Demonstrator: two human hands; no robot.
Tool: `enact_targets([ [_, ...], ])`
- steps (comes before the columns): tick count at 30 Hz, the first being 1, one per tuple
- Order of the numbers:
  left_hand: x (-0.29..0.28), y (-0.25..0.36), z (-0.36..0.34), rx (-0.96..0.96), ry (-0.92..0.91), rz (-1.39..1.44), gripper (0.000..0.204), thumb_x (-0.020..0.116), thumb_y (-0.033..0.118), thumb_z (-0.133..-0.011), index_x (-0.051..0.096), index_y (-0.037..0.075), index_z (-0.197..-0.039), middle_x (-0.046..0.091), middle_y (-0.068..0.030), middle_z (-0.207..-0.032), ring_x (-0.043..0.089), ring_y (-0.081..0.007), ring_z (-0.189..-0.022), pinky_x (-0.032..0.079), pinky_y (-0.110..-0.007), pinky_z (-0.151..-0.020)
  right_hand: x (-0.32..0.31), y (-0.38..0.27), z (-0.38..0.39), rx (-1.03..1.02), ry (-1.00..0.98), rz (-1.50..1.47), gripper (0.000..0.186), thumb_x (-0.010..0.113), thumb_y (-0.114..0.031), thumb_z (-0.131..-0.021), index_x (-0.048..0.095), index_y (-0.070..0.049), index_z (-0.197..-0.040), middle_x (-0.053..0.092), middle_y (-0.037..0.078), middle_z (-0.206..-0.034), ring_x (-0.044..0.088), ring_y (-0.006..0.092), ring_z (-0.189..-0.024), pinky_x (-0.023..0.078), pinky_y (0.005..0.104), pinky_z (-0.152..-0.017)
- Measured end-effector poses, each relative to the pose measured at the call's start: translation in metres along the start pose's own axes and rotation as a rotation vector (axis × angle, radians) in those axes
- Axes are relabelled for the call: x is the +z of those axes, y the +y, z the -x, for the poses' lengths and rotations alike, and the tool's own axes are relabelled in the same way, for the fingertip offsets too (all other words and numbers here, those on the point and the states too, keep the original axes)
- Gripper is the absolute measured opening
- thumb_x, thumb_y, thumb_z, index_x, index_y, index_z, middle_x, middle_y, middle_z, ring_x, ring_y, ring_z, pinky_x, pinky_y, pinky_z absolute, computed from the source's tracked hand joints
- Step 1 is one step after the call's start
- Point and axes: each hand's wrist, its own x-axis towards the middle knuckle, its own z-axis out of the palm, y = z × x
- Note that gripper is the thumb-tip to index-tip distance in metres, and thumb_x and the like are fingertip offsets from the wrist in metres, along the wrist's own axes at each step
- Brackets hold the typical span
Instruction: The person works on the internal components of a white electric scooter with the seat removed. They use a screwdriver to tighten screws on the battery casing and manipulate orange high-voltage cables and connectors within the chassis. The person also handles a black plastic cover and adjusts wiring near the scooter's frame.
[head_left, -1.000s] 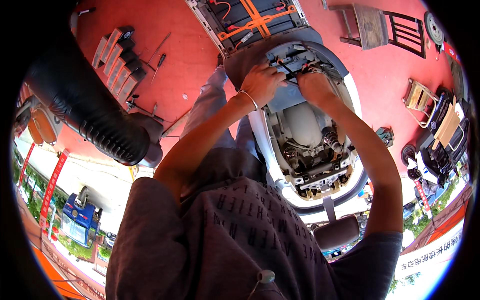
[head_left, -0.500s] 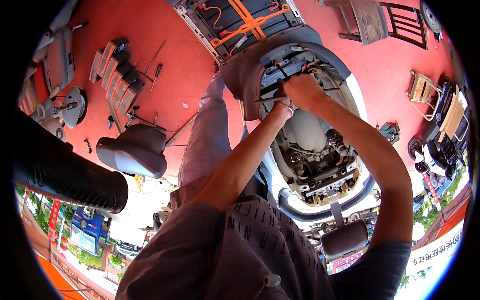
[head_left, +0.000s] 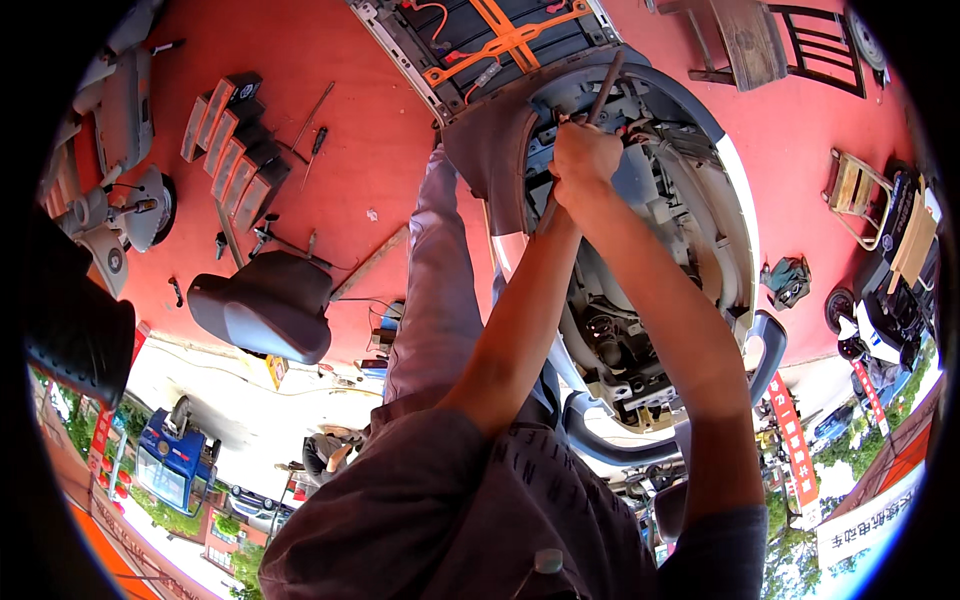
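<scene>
My right hand (head_left: pixel 585 152) is closed round a long thin bar (head_left: pixel 606 85), which slants over the open body of a vehicle (head_left: pixel 705 190). My left hand (head_left: pixel 563 190) is just below it beside the bar, mostly hidden behind my right hand and wrist, so its fingers cannot be made out. Under and around my hands are cables, brackets and a grey plate (head_left: pixel 637 185) inside a dark plastic surround (head_left: pixel 490 145). Above lies a bay of black batteries with an orange frame (head_left: pixel 513 38).
Black boxes (head_left: pixel 230 145), tools (head_left: pixel 318 145) and a dark moulded panel (head_left: pixel 255 305) lie on red floor at left. Folding chairs (head_left: pixel 850 190) and a scooter (head_left: pixel 890 300) stand right, a wooden stool (head_left: pixel 740 45) upper right. A person (head_left: pixel 325 450) is in the lower-left background.
The bar has swung from nearly level to a steep slant, its upper end toward the batteries. My hands have risen slightly and drawn together, my forearms crowding over the opening.
</scene>
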Motion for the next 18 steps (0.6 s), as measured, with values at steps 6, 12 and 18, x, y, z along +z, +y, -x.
enact_targets([
  [6,0.025,-0.004,-0.021,0.033,0.004,0.033,0.026,0.044,0.024,-0.084,0.041,0.014,-0.060,0.040,0.0003,-0.049,0.042,-0.0118,-0.040,0.040,-0.024,-0.039,-0.090,-0.033,0.004,-0.811,-0.183,0.834,0.031,0.065,-0.026,-0.072,0.053,0.002,-0.082,0.052,0.007,-0.059,0.052,0.0184,-0.051,0.045,0.0319,-0.046],
  [12,0.045,-0.009,-0.016,-0.003,0.287,0.110,0.021,0.038,0.019,-0.083,0.039,0.012,-0.063,0.039,-0.0018,-0.050,0.041,-0.0135,-0.040,0.038,-0.025,-0.036,-0.116,-0.057,0.004,-2.222,-0.180,1.850,0.029,0.061,-0.017,-0.067,0.054,0.001,-0.089,0.054,0.007,-0.090,0.049,0.0165,-0.094,0.047,0.0274,-0.068],
  [18,0.017,-0.006,-0.039,0.080,0.298,0.177,0.017,0.037,0.017,-0.080,0.037,0.008,-0.065,0.035,-0.0042,-0.055,0.038,-0.0165,-0.043,0.034,-0.028,-0.040,-0.096,-0.050,-0.011,-1.742,-0.344,1.833,0.023,0.051,-0.022,-0.082,0.052,0.000,-0.074,0.053,0.010,-0.070,0.050,0.0184,-0.054,0.046,0.0276,-0.051],
])
